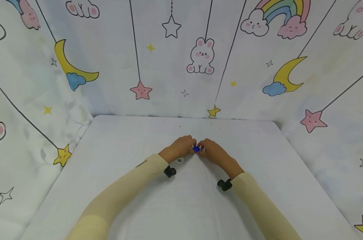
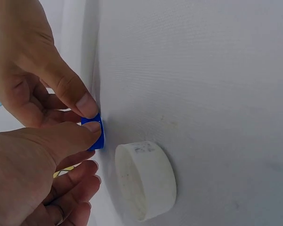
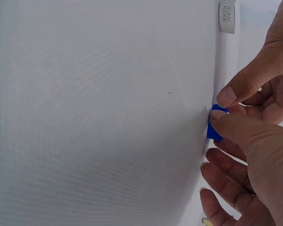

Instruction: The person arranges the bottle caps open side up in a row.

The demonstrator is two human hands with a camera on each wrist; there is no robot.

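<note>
Both hands meet over the white table around a small blue bottle cap (image 1: pixel 196 149). My left hand (image 1: pixel 181 146) pinches one side of it; in the left wrist view its thumb presses on the blue wall. From the opposite side my right hand (image 1: pixel 213 152) pinches the same cap, thumb at its edge and the other fingers loosely bent. The fingertips hide part of the blue surface. A white round cap (image 2: pixel 158 181), hollow inside and with faint print on its side, lies on the cloth close to the left hand.
A white cloth covers the table (image 1: pixel 157 206). Behind and beside it hang white curtains (image 1: pixel 169 66) printed with stars, moons and rabbits. Small dark cameras (image 1: pixel 170 171) sit at both wrists, below beige sleeves. Tiny specks lie near the table's far edge.
</note>
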